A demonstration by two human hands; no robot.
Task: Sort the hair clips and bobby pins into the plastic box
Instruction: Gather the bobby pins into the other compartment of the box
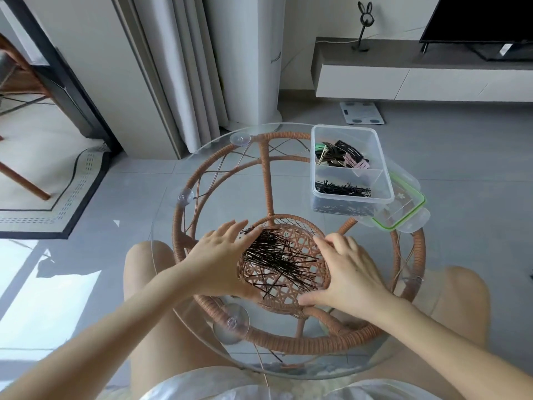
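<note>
**Bobby pin sorting, pile on the table w/ both hands around it**

Biggest thing first: round glass-top table on a rattan frame, person sitting right up against it, bare knees on both sides under the glass. Grey tile floor around, TV stand at the back right, curtains at the back left.

Next, the plastic box, clear, rectangular, sits at the far right part of the table, well apart from the hands. It's split in 2 compartments. Far one has the hair clips, mix of black, pink and a green one. Near compartment has a bunch of black bobby pins already in. The box lid, clear w/ a green rim, lies just beside the box on its right/near side, partly tucked under it afaict.

Then the hands. Left hand is flat on the glass, fingers spread and relaxed, not gripping anything, fingertips touching the left edge of the pile. Right hand is on the other side, fingers loosely curled, thumb stretched out toward the left, also nothing pinched in it. Basically cupping the pile from both sides.

Smallest: loose bobby pins, dark, big messy heap on the glass between the 2 hands, right above the small woven rattan disc in the frame. A few stragglers spread toward the near edge of the heap.
</note>
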